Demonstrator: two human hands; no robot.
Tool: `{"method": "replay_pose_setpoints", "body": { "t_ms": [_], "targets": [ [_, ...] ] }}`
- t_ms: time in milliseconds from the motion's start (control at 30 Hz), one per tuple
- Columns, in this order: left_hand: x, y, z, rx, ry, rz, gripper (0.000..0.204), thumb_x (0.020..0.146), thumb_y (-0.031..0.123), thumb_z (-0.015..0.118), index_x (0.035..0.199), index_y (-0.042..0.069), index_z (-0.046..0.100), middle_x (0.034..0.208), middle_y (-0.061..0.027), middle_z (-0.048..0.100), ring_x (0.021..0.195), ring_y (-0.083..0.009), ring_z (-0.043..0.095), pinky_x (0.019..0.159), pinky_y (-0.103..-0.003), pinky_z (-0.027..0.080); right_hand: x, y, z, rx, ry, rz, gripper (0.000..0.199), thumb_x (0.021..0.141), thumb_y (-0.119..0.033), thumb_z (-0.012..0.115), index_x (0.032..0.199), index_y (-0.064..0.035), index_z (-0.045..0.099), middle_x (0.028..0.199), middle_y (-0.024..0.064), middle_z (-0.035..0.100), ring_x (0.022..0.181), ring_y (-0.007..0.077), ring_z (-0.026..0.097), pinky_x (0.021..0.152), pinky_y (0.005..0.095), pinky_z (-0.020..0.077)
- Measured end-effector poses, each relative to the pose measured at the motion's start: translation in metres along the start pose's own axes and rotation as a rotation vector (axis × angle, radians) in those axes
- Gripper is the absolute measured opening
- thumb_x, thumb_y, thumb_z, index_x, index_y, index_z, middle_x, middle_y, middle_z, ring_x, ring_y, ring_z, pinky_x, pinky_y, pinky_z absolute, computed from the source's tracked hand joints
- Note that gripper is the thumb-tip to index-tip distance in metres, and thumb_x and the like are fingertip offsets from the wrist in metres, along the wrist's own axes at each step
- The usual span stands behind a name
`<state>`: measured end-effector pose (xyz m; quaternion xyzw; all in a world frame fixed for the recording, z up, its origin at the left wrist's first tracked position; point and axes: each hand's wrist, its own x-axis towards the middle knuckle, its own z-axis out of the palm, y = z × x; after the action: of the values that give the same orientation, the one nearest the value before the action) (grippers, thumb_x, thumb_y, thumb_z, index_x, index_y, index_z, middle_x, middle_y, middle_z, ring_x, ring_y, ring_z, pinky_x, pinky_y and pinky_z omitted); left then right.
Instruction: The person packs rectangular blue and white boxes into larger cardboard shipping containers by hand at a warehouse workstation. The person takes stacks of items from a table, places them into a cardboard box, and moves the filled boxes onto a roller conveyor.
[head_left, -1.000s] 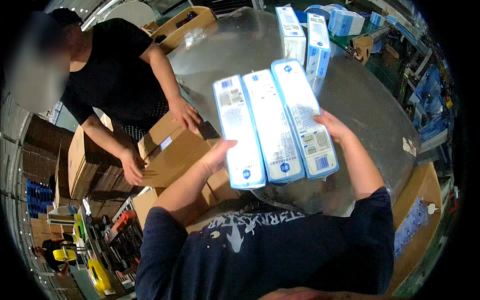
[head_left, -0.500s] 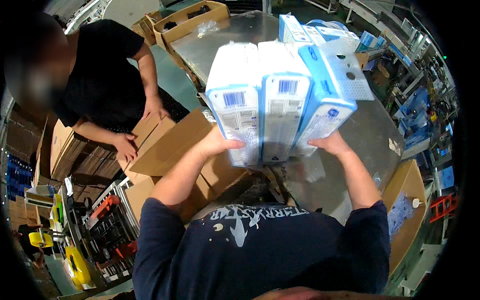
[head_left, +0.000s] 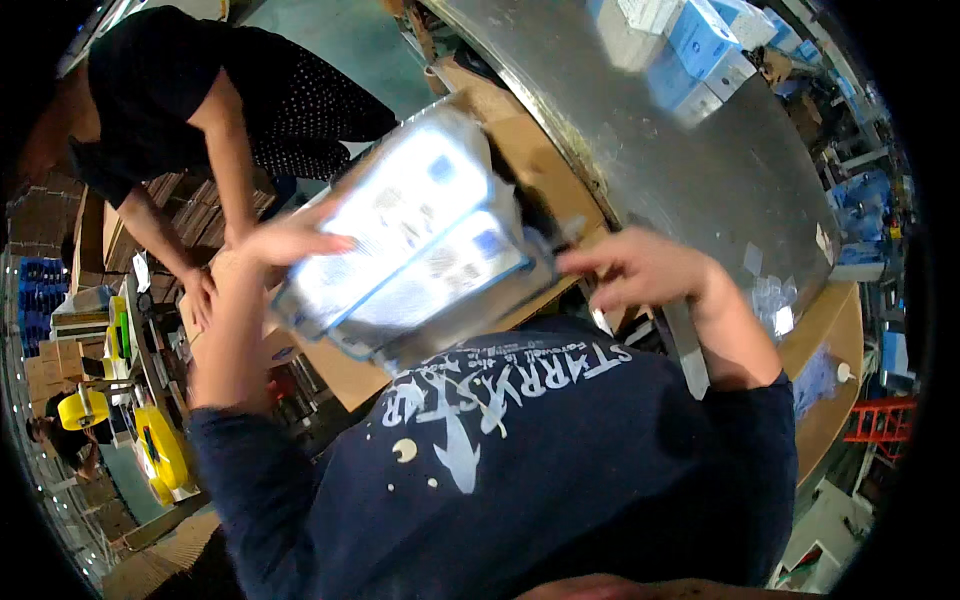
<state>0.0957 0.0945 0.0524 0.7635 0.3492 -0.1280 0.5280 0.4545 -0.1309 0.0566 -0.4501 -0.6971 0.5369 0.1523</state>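
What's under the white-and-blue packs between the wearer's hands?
Brown cardboard shows past the white-and-blue packs at upper right and lower left. Whatever lies directly beneath is covered by the packs, so I can't tell.

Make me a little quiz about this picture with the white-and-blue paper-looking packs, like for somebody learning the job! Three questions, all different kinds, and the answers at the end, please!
1. Pick one: which of the camera wearer's bare hands has its thumb over the printed tops of the boxy white-and-blue packages in front of the body?
A. the right hand
B. the left hand
C. neither

2. True or false: a co-worker in a black short-sleeved top is on the left side of the picture.

3. Fill in: at the upper right, other white-and-blue packages sit on a ____.

Key:
1. B
2. True
3. grey metal table
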Motion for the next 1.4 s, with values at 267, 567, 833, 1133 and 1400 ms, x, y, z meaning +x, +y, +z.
{"method": "replay_pose_setpoints", "body": {
  "t_ms": [267,567,833,1133,1400],
  "targets": [
    [0.172,-0.128,0.081,0.502,0.497,-0.363,0.052,0.083,0.039,0.043,0.121,0.004,0.042,0.119,-0.024,0.048,0.11,-0.0396,0.046,0.092,-0.046,0.037,-0.035,0.056,0.024,-0.136,0.339,0.293,0.044,0.081,-0.025,0.061,0.118,-0.0046,0.052,0.096,0.0137,0.063,0.085,0.0218,0.059,0.077,0.0317,0.046],
    [0.197,-0.169,0.145,0.724,-0.162,-0.241,0.102,0.069,0.049,0.066,0.14,0.007,0.006,0.138,-0.0335,0.011,0.129,-0.0495,0.006,0.106,-0.052,0.011,-0.251,0.184,0.008,-0.202,1.137,1.119,0.038,0.071,-0.026,0.065,0.104,-0.0077,0.061,0.09,0.0124,0.065,0.08,0.0252,0.062,0.071,0.0338,0.0486],
    [0.278,-0.073,0.209,-0.28,-0.217,0.203,0.031,0.084,0.017,0.052,0.109,-0.001,0.052,0.1,-0.0117,0.058,0.09,-0.0244,0.056,0.077,-0.037,0.046,-0.366,0.285,-0.021,-0.427,1.059,1.53,0.027,0.075,-0.022,0.061,0.098,-0.0075,0.063,0.104,0.0146,0.061,0.097,0.0301,0.057,0.083,0.0375,0.0456],
    [0.227,0.099,0.2,0.682,-0.236,0.362,0.038,0.073,0.006,0.055,0.111,0.005,0.055,0.081,-0.0201,0.061,0.077,-0.036,0.06,0.066,-0.042,0.048,-0.393,0.392,-0.063,-0.705,0.91,1.419,0.021,0.082,-0.016,0.05,0.093,-0.0024,0.061,0.097,0.0212,0.06,0.094,0.0369,0.057,0.081,0.0441,0.0448],
    [0.216,0.192,0.167,0.452,0.531,0.895,0.061,0.069,0.002,0.068,0.124,0.01,0.044,0.123,-0.0138,0.045,0.105,-0.0286,0.051,0.084,-0.034,0.046,-0.086,0.176,-0.092,-0.382,1.129,0.135,0.017,0.083,-0.017,0.055,0.09,-0.0026,0.06,0.092,0.0136,0.059,0.088,0.0291,0.056,0.077,0.0351,0.0447]
  ]
}}
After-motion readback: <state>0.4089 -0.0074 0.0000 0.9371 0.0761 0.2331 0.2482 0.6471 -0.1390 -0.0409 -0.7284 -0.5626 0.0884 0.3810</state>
